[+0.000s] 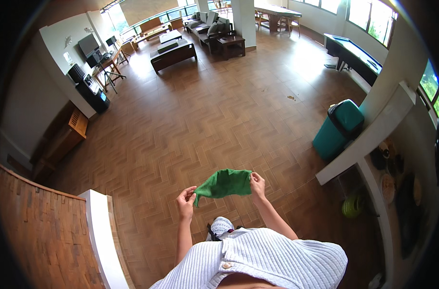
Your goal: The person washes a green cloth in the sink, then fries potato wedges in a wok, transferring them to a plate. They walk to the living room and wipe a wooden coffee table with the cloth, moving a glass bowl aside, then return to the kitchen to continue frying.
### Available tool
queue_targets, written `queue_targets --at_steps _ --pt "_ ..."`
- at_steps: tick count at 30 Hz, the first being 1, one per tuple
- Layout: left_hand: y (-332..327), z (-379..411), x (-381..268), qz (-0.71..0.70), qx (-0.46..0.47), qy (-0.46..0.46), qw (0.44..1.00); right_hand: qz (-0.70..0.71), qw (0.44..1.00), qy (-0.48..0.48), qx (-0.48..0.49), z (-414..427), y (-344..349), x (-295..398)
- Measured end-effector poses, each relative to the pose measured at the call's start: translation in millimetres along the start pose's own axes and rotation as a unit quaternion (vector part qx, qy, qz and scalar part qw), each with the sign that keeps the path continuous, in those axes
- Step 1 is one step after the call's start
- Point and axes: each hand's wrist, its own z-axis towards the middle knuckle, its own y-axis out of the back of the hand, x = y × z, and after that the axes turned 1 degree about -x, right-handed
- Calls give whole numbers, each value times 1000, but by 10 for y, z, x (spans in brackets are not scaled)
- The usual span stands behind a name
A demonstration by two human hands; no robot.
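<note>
A green cloth (224, 183) is stretched between my two hands at waist height, above the brown tiled floor. My left hand (185, 202) pinches its left corner between thumb and fingers, and a short end hangs below the fingertips. The right edge of the cloth is gripped by my right hand (257, 185). Between the hands the cloth sags and bends in a soft curve. Under it, part of a patterned garment and a dark strap show below my striped top.
A teal trash bin (336, 130) stands at the right beside a white counter (364, 144). Low at the left is a white-edged wall (100, 231). Farther off are a water dispenser (93, 94), a wooden coffee table (174, 54), sofas and a pool table (353, 54). Brown bits (291, 97) lie on the floor.
</note>
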Motion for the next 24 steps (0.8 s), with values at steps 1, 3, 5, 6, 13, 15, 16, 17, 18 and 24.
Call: queue_targets --at_steps 1,3,5,6,13,15,16,17,18,24 --pt "-4 178 20 1 -16 -9 1000 -30 1000 -7 0 187 -118 -38" --pt "-8 576 49 4 -49 -26 998 -29 996 -89 -7 575 -362 -18" --pt "36 1026 69 -8 -76 -30 997 -28 994 -109 -8 899 -612 123" --pt "53 1287 45 -12 -81 -37 996 -35 994 -105 -4 1114 -699 127" --pt "-76 3211 -123 39 -72 -48 995 -87 993 -73 -41 2786 -1314 87" --pt "-142 3766 -206 44 -63 -65 995 -126 990 -41 -52 3234 -1553 252" --pt "-183 4013 -210 45 -73 -68 994 -205 976 -31 -66 3428 -1638 348" --pt "-216 4255 -218 37 -72 -64 995 -212 975 -17 -65 3653 -1744 423" --pt "-355 4490 -293 42 -63 -73 994 -220 973 -4 -73 3918 -1708 407" --pt "-265 5660 -390 36 -75 -77 994 -5 995 -100 24 4764 -2243 636"
